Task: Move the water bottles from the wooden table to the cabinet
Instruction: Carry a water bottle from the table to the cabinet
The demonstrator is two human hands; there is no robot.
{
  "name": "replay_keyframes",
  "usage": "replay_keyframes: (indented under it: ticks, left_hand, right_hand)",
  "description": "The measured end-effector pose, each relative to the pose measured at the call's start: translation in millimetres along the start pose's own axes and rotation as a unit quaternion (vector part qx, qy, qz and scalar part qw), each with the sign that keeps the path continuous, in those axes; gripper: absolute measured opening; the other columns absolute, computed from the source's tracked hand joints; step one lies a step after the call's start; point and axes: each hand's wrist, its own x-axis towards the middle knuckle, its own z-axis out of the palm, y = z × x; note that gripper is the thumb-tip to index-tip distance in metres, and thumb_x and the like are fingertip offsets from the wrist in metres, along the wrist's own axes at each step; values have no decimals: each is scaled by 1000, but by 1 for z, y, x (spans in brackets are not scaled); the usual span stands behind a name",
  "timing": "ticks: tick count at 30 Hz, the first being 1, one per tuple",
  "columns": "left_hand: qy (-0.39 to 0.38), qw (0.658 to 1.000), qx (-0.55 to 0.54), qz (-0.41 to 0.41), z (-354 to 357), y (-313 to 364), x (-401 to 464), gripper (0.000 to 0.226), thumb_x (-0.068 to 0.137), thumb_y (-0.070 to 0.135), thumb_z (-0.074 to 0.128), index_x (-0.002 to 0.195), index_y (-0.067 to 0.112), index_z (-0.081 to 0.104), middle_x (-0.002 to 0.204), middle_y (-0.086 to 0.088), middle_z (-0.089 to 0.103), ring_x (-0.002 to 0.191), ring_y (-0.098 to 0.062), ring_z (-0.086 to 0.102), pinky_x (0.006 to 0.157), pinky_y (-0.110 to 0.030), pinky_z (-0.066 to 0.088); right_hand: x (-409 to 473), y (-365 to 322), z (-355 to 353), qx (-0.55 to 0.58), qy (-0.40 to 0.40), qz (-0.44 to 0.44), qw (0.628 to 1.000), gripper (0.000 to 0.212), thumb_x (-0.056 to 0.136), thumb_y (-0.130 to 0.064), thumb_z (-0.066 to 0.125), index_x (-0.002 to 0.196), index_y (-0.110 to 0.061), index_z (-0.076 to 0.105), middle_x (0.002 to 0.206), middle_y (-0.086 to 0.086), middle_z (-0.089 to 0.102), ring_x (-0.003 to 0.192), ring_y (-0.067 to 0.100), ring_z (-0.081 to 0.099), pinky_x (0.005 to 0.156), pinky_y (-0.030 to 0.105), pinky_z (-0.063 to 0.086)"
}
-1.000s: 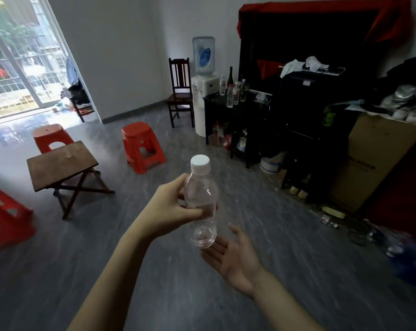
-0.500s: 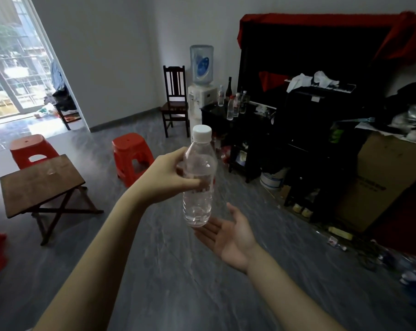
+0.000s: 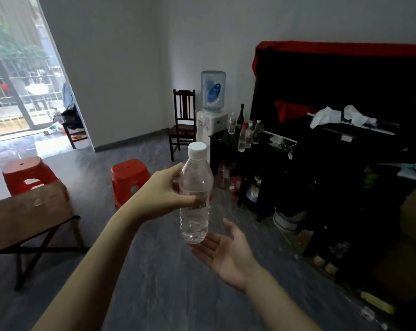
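Note:
My left hand (image 3: 165, 194) grips a clear water bottle (image 3: 196, 199) with a white cap, holding it upright in mid-air at the middle of the view. My right hand (image 3: 228, 254) lies palm up and flat just below and to the right of the bottle's base. The wooden table (image 3: 28, 213) stands at the left with nothing on the part I see. The black cabinet (image 3: 254, 161) is ahead on the right, with several bottles (image 3: 246, 137) standing on its top.
Two red stools (image 3: 128, 177) stand on the grey floor beyond the table. A dark chair (image 3: 183, 125) and a water dispenser (image 3: 213, 111) stand by the far wall. Cluttered dark furniture and a cardboard box (image 3: 407, 240) fill the right side.
The view has swung and moved closer to the cabinet. The bottle has gone from tilted to upright in my left hand. My right hand stays palm up beneath it.

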Motion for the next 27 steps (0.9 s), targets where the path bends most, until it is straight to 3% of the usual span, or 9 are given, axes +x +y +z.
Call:
replay_keyframes:
  ticks: [4, 7, 12, 19, 27]
  left_hand:
    - [16, 1000, -3, -20, -18, -28, 48, 61, 63, 52, 80, 119, 31, 64, 107, 13, 74, 98, -1, 71, 92, -33, 59]
    - [16, 1000, 2, -25, -35, -53, 87, 57, 69, 42, 83, 120, 26, 64, 109, 10, 74, 99, -4, 71, 93, -36, 59]
    - [33, 999, -6, -26, -69, -108, 147, 61, 65, 50, 82, 120, 30, 64, 108, 14, 74, 98, -1, 71, 85, -20, 58]
    - [32, 999, 14, -32, -143, -191, 238, 56, 72, 28, 88, 122, 23, 64, 110, 8, 75, 101, -5, 70, 96, -36, 57]
    - [11, 1000, 23, -1, -208, -250, 346, 54, 70, 33, 88, 119, 26, 65, 108, 9, 74, 99, -2, 70, 96, -36, 56]
  right_hand:
    - [55, -32, 10, -2, 3, 26, 1000, 70, 86, -48, 52, 122, 11, 59, 125, 27, 62, 106, 34, 65, 93, 40, 51]
    - [100, -54, 23, 1, 8, 33, 999, 68, 90, -48, 47, 122, 11, 57, 117, 26, 65, 104, 34, 65, 90, 40, 53]
    - [189, -83, 43, -15, 10, 43, 999, 69, 92, -50, 44, 122, 11, 57, 112, 25, 67, 102, 33, 66, 85, 38, 56]
    - [320, -112, 95, -7, 14, 34, 999, 63, 90, -48, 47, 114, 9, 60, 100, 23, 71, 91, 32, 71, 85, 40, 56]
    - [425, -165, 146, 0, 36, 8, 999, 65, 91, -48, 48, 119, 10, 58, 112, 27, 68, 101, 34, 69, 92, 41, 52]
